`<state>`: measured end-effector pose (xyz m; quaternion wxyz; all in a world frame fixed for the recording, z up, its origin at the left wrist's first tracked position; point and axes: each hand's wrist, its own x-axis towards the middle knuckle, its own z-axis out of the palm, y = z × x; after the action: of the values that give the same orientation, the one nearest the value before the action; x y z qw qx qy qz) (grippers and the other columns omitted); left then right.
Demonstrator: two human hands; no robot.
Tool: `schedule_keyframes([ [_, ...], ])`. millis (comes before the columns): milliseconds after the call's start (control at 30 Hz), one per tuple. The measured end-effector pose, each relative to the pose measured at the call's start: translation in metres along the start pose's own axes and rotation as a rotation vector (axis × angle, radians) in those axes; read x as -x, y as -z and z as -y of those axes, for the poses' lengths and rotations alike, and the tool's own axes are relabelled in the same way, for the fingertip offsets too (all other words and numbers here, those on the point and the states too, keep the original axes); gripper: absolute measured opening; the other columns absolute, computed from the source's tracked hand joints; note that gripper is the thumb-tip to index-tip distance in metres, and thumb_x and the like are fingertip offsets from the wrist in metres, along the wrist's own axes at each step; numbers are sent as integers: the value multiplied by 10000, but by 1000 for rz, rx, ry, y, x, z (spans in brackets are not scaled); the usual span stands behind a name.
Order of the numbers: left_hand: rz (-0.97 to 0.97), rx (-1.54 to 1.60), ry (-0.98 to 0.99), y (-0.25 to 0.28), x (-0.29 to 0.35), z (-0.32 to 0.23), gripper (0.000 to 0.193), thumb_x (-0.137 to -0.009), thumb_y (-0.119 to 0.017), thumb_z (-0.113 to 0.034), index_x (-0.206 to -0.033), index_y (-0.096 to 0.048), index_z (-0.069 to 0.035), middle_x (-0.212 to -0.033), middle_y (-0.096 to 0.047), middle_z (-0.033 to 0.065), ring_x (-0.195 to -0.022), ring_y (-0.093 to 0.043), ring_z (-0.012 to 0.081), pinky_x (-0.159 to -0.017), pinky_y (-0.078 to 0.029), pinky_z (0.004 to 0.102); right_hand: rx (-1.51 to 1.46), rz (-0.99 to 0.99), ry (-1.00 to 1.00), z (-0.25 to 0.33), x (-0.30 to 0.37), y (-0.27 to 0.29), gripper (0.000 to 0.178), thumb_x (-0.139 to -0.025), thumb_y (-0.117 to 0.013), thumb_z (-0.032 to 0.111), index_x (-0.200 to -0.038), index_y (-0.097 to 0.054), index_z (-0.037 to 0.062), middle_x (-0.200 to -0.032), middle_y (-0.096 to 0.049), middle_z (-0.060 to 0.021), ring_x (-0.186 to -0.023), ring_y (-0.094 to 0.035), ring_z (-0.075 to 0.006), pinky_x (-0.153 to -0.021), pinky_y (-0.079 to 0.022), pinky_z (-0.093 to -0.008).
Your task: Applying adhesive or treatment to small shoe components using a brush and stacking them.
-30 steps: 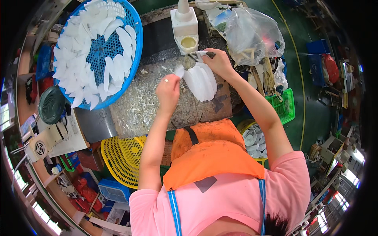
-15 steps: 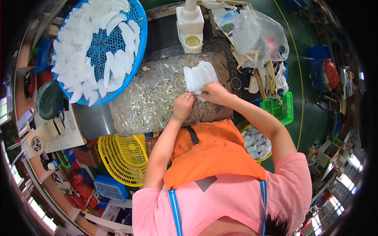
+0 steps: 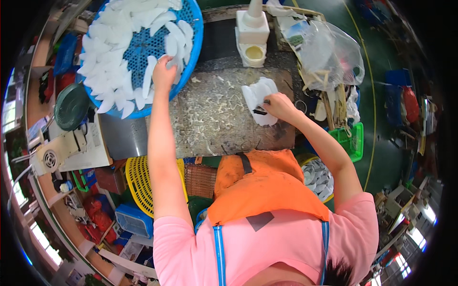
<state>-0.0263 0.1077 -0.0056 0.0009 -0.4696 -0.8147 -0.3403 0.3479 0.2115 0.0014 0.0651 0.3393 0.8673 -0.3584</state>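
Note:
In the big blue mesh basket [image 3: 197, 45] at the upper left lie many flat, curved white pieces [image 3: 102, 66]. My left hand [image 3: 164, 75] is in among them at the basket's right side, its fingers bent together; what they hold, if anything, is hidden. On the worn board [image 3: 214, 117] a row of overlapping white pieces [image 3: 260, 90] is laid out. My right hand [image 3: 280, 107] is closed round a small dark-handled tool [image 3: 260, 110] over the near part of this row. The tool's working end cannot be made out.
Behind the board stands a white container with a round opening [image 3: 254, 53]. A clear plastic bag [image 3: 334, 52] and wooden sticks [image 3: 328, 108] lie at the right, above a green basket [image 3: 352, 142]. Yellow baskets [image 3: 138, 183] stand below the board's near edge.
My left hand has left the row of white pieces and reached up and left into the blue basket. My right hand stays at the row with the dark-handled tool. The whole view has shifted slightly.

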Motion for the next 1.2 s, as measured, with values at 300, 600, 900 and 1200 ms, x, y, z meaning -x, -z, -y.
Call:
schedule_keyframes([
  [300, 147, -161, 222, -49, -22, -49, 357, -826, -581, -316, -859, -695, 20, -1041, -617, 251, -1056, -517, 406, -904, -413, 424, 146, -205, 536, -24, -36, -13, 219, -744, -565, 65, -951, -634, 80, -935, -576, -99, -887, -588, -296, -766, -471, -393],
  [600, 615, -52, -419, -90, 54, -132, 478, -688, -746, -256, -1114, -598, -97, -1301, -451, 151, -1164, -453, 362, -944, -409, 445, 96, 73, 159, -16, 31, 10, 150, -772, -598, 206, -777, -632, 59, -736, -611, -149, -698, -596, -355, -653, -486, -444],
  [900, 574, 39, -120, -129, 111, -116, 345, -655, -734, -88, -967, -588, -108, -987, -589, 101, -960, -550, 299, -783, -447, 402, 346, -178, 482, -46, 28, 1, 254, -743, -545, 75, -992, -591, 70, -893, -540, -83, -849, -566, -268, -717, -479, -371],
  [1200, 93, 166, -262, -46, 124, -166, 106, -742, -593, 4, -835, -592, -48, -832, -608, 112, -802, -585, 310, -699, -471, 377, 83, 210, 301, -60, 94, -10, 135, -743, -609, 135, -853, -642, 64, -795, -584, -94, -783, -606, -293, -687, -483, -421],
])
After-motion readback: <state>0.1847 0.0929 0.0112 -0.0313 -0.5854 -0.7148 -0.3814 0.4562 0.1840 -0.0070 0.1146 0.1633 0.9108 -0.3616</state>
